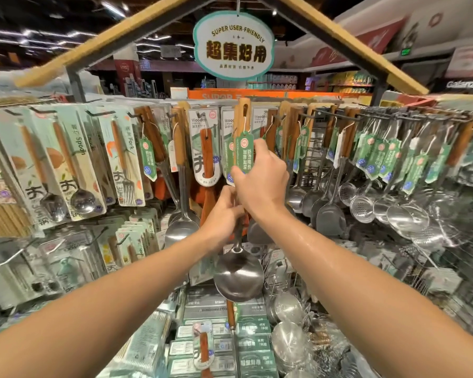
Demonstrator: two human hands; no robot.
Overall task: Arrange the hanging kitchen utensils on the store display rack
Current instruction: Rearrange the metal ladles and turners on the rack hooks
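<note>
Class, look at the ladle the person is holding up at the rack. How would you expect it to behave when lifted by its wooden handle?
The ladle probably stays stiff: its metal shaft runs straight between both hands. It likely feels bottom-heavy, since the steel bowl hangs lowest, so it may swing if the left hand lets go. The green tag by the right hand looks like floppy card.

Both bare forearms reach up from 7 and 5 o'clock toward centre. The left hand [224, 214] sits lower, fingers curled in a grip. The right hand [260, 181] is above it at 1 o'clock, fingers pinching.
</note>
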